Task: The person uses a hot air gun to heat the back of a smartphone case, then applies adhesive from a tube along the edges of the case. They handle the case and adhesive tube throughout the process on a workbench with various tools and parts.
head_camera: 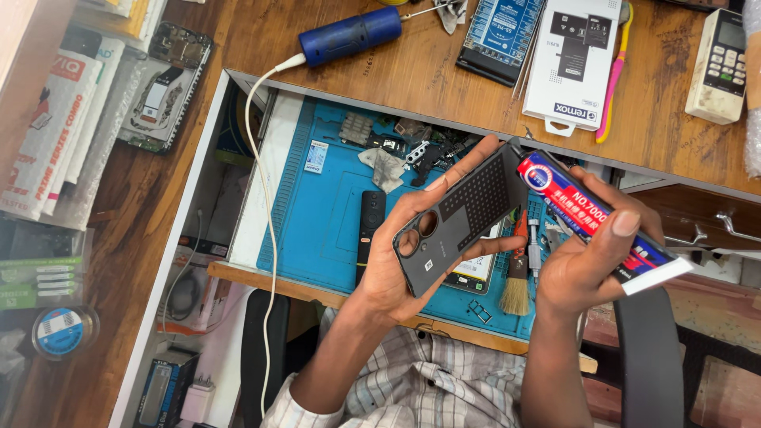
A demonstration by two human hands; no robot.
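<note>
My left hand (392,265) grips a dark grey phone back cover (456,218) with round camera holes and a dotted panel, held tilted above a pulled-out tray. My right hand (590,254) is shut on a red, white and blue glue tube (590,214), and the tube's nozzle end touches the cover's upper right corner. Under both hands lies a blue work mat (325,214) with small phone parts, a black remote-like stick (369,226) and a brush (516,289).
A wooden desk (420,75) carries a blue cylinder (350,35) with a white cable (265,198), a white package (583,59), a dark package (501,36), a pink tool (614,87) and a white remote (717,67). Packets and phone frames lie at left.
</note>
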